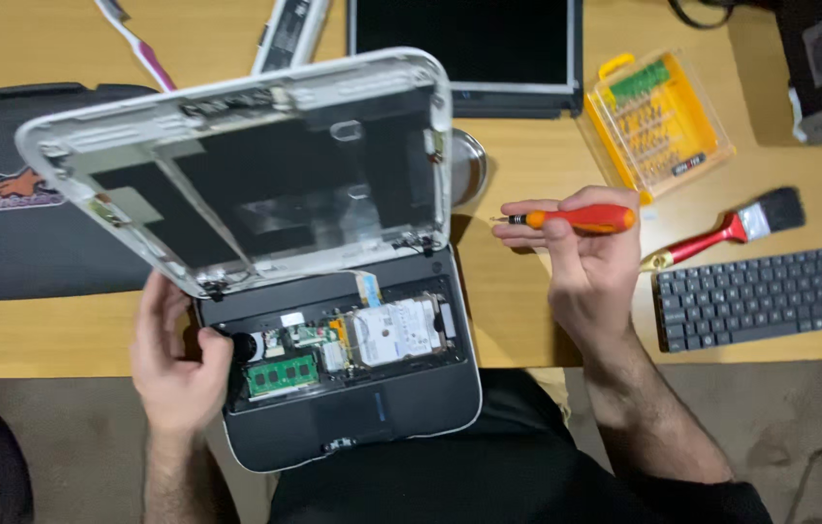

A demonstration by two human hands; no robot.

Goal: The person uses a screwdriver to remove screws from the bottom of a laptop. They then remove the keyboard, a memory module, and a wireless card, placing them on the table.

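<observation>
Two hands are at work on a small laptop (pixel 333 388); its keyboard (pixel 760 296) is already taken off and laid on the desk (pixel 527 165) to the right, so the memory module (pixel 282 375) and hard drive (pixel 396 332) are exposed but not yet removed; the base's left edge is gripped by the left hand (pixel 173 364); a red-handled screwdriver (pixel 576 218) is pinched in the right hand (pixel 585 262).
</observation>
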